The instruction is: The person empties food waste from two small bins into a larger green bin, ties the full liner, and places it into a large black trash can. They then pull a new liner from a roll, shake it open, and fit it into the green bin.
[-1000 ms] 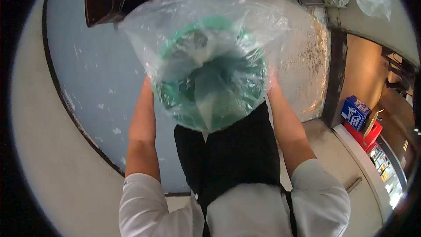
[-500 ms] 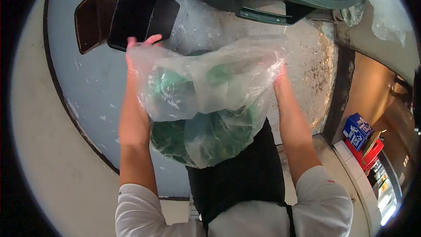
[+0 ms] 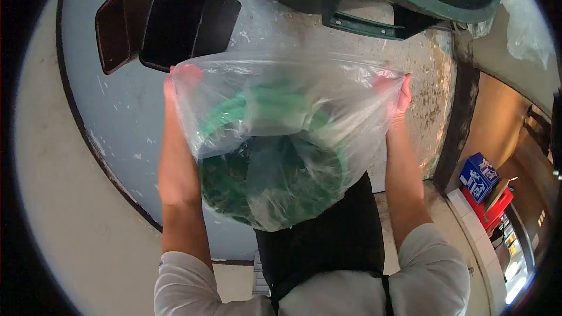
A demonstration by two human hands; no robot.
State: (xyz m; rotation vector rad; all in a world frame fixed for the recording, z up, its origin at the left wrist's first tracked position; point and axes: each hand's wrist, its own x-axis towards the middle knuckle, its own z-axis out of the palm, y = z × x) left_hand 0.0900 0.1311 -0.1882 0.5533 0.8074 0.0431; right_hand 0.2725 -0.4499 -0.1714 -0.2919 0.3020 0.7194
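A clear plastic bag (image 3: 351, 105) is stretched wide between my two hands. Beneath and through it shows a round green bin (image 3: 225, 184), partly covered by the film. My left hand (image 3: 180, 79) grips the bag's far left edge, its fingers seen through the plastic. At the opposite corner my right hand (image 3: 401, 93) is closed on the bag's edge. The bag's near part drapes over the bin, in front of my black apron (image 3: 328, 240).
Dark square bins (image 3: 190, 23) stand at the upper left on the worn grey floor (image 3: 117, 117). A large dark green container (image 3: 363, 0) with plastic lining is at the upper right. A blue box (image 3: 480, 177) and a red item (image 3: 497, 208) are at the right.
My right hand has moved outward to the right, and the bag's far edge is pulled taut and wider. My left fingers, spread before, are now closed on the edge.
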